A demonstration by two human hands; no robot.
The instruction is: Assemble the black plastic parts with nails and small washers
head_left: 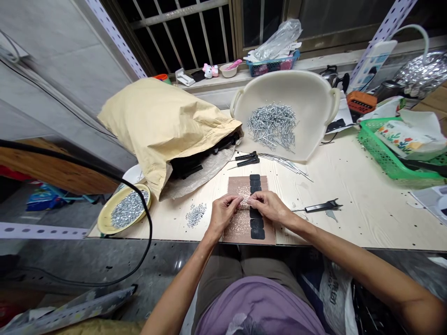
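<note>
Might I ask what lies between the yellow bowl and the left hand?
In the head view, shiny pieces lie scattered between the yellow bowl and the left hand.

Pins in basin, behind board; sack left of basin; bowl left, basket right.

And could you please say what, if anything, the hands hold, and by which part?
I cannot tell: the left hand and right hand both pinch, but anything held is indistinct.

A wooden table carries a sack, white basin, yellow bowl, metal bits, brown board and green basket.
</note>
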